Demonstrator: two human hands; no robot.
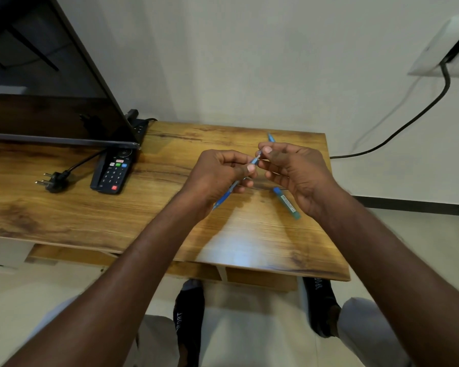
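at the far left a black three-pin plug [54, 178] lies on the wooden tabletop [64, 213], whose surface is glossy with a strong brown grain. its thin cord runs back toward a black remote [114, 169], a long slab with rubbery number keys and a few coloured buttons, lying under the lower corner of a flat dark television [51, 75]. just behind that corner sits a black power strip [139, 125].

toward the middle, the left hand [217, 173] is held above the tabletop with its grip curled round a blue pen [224, 197], a slim, translucent plastic barrel. the pen's long axis runs on a slant: its rear end sticks out below the hand toward the person and to the left, and its pale, narrow tip points away and to the right.

the right hand [297, 173] meets that tip, its grip a pinch of thumb and forefinger on the pen's front end, the other fingers loosely bent.

below the right hand a short blue-capped tube [288, 203] with a printed label lies flat on the tabletop, angled from upper left to lower right. a small blue object [270, 137] shows just beyond the right hand's knuckles; what it is cannot be told.

at the right, a black cable [408, 120] curves up the pale wall to a white socket plate [445, 49].
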